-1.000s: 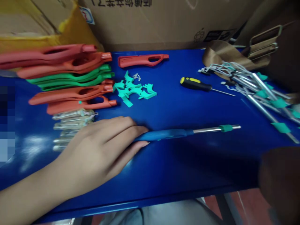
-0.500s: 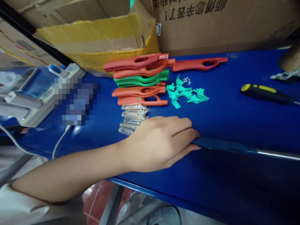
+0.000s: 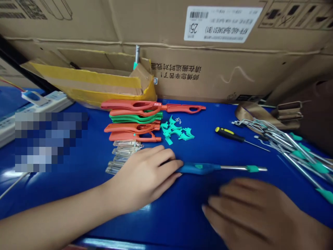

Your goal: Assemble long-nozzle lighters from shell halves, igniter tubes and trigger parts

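Observation:
My left hand [image 3: 145, 178] grips the rear of a blue long-reach lighter [image 3: 195, 168], its fingers wrapped round the handle. The lighter lies level just above or on the blue table, its metal tube to the right with a teal piece [image 3: 252, 168] on it. Below that tube, my right hand [image 3: 255, 211] is slightly smeared by motion, its fingers apart and holding nothing visible. Beside my left wrist lies a row of clear fuel tanks [image 3: 122, 158], partly covered by the hand. Orange and green lighter shells [image 3: 132, 118] are lined up behind them.
Loose teal plastic pieces [image 3: 177, 132] lie near the shells. A black-and-yellow screwdriver [image 3: 229, 134] rests to the right, before a bundle of metal tubes with wires [image 3: 291, 147]. Cardboard boxes [image 3: 177, 85] line the back. A power strip [image 3: 56, 99] is at the left.
My view has swung rightward and up, bringing the tube bundle into sight. My right hand has come into view at the lower right. My left hand still holds the lighter.

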Demonstrator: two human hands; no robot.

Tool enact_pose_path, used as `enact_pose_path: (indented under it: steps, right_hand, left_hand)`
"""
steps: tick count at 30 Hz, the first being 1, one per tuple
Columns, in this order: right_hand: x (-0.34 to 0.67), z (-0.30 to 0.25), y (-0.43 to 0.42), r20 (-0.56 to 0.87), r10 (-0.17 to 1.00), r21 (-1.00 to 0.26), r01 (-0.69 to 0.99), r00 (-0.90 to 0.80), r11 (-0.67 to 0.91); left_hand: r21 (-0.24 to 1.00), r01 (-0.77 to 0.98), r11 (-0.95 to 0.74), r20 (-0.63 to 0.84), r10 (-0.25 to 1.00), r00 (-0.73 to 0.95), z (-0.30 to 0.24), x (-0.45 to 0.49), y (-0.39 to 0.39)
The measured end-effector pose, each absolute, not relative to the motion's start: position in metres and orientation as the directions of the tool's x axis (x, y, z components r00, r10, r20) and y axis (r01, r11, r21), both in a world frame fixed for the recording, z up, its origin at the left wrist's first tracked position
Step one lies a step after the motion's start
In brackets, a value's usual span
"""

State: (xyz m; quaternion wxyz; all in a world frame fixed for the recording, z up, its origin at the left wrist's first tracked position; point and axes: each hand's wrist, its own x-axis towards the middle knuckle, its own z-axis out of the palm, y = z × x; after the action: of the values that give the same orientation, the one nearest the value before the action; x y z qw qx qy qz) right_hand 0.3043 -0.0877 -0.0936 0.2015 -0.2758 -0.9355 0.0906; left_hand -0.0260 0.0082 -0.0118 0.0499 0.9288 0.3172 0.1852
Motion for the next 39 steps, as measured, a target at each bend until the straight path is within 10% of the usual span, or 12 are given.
enact_pose_path:
  steps: [5, 34, 39]
  right_hand:
    - [0.245, 0.0, -0.001, 0.253, 0.703, -0.269, 0.65, -0.664, 0.711]
    - [0.246, 0.002, 0.015, 0.069, 0.828, -0.482, 0.708, -0.556, 0.516]
    - [0.263, 0.011, 0.043, 0.219, 0.898, -0.276, 0.859, -0.381, 0.431]
  left_hand:
    - [0.265, 0.579, -0.771, 0.276, 0.637, 0.72, -0.014, -0.029, 0.008]
    - [0.342, 0.657, -0.672, 0.155, 0.73, 0.666, -0.012, -0.035, 0.024]
    - [0.331, 0.67, -0.665, 0.184, 0.741, 0.645, -0.012, -0.034, 0.021]
